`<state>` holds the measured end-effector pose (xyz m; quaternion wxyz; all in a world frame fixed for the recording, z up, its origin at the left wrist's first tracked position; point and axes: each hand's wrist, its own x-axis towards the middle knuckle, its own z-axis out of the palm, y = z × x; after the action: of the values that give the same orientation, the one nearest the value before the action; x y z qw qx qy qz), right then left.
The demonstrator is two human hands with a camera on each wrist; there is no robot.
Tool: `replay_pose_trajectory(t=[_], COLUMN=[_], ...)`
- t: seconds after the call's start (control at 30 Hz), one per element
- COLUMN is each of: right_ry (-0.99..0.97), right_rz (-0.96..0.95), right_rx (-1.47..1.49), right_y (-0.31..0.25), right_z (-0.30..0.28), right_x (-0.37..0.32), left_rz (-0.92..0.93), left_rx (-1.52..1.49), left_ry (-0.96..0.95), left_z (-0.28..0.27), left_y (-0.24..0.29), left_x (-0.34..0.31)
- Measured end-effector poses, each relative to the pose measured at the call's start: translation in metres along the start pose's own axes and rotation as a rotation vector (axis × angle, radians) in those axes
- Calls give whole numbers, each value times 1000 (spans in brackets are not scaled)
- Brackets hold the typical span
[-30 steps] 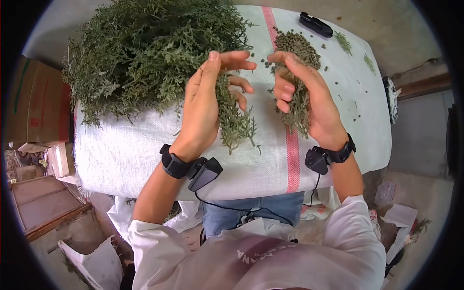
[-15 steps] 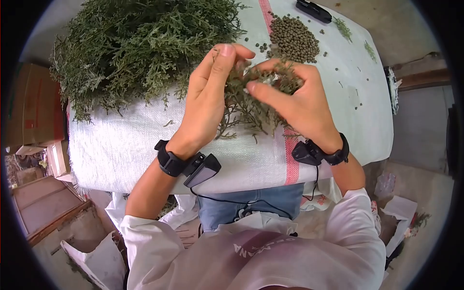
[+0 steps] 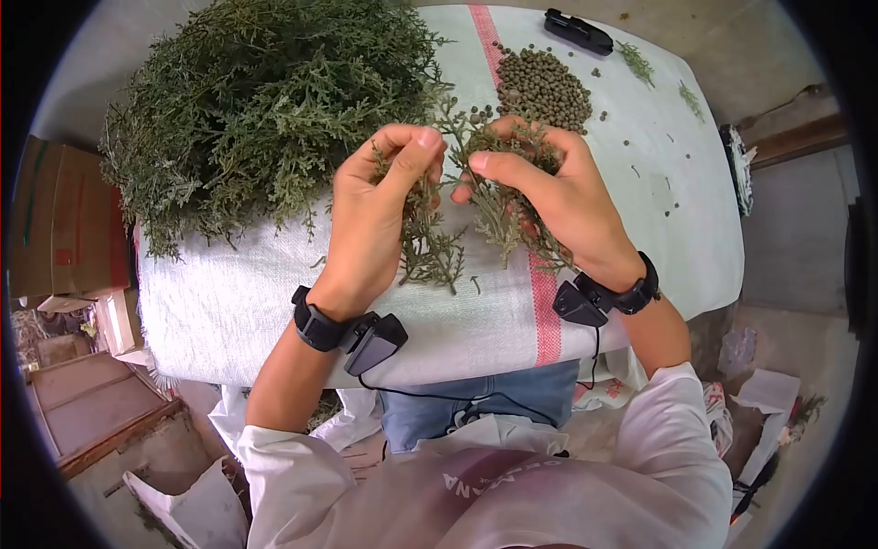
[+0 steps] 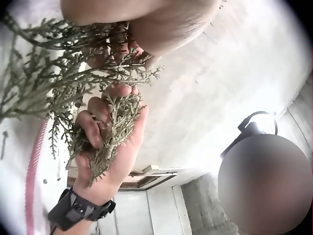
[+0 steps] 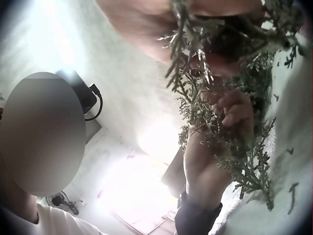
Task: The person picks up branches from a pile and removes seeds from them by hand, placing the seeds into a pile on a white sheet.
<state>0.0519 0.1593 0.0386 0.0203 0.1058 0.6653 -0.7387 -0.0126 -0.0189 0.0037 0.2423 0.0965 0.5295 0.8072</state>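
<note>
My left hand (image 3: 370, 206) holds a scaly-leaved evergreen sprig (image 3: 432, 252), thumb and forefinger tips together, the sprig hanging below the fingers. Facing it, my right hand (image 3: 581, 201) grips another evergreen sprig (image 3: 498, 224), its thumb laid across the stems and its other fingers curled behind. In the left wrist view, that sprig's foliage (image 4: 120, 122) lies along the right palm. The two hands are a small gap apart above the white woven cloth (image 3: 457, 334). Just beyond the right hand is a heap of small round brown cones (image 3: 546, 90).
A big pile of evergreen branches (image 3: 265, 119) covers the far left of the cloth. A black case-like object (image 3: 578, 32) and small loose sprigs (image 3: 636, 64) lie at the far right, with scattered cones. A cardboard box (image 3: 73, 215) stands at the left.
The right hand has come inward from the right, its fingers now closed over its sprig. The left fingertips have drawn together, and the hands have parted slightly since half a second ago.
</note>
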Motion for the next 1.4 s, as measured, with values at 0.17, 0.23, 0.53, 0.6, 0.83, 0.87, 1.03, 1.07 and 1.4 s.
replay_pose_trajectory(t=[0.17, 0.23, 0.53, 0.6, 0.83, 0.87, 1.03, 1.07, 1.4], right_ry=[20, 2, -69, -77, -226, -222, -230, -238, -244], right_rz=[11, -1, 4, -39, 60, 67, 67, 88, 16], right_rx=[81, 101, 94, 60, -51, -50, -88, -114, -132], right_y=[-5, -3, -1, -2, -8, -8, -11, -12, 5], right_z=[-2, -3, -4, -2, 1, 2, 2, 2, -2], right_x=[1, 3, 2, 5, 0, -1, -2, -2, 5], left_rz=[0, -28, -62, -38, -85, -92, -119, -121, -221], left_rx=[-119, -121, -100, -111, -123, -126, -93, -78, -19], left_ry=[33, 46, 40, 27, 76, 76, 73, 73, 94], left_z=[11, 14, 7, 9, 6, 7, 8, 8, 18], left_y=[-2, 5, 11, 15, 13, 12, 12, 11, 21], left_x=[2, 1, -4, -4, -4, -5, -4, -4, -6])
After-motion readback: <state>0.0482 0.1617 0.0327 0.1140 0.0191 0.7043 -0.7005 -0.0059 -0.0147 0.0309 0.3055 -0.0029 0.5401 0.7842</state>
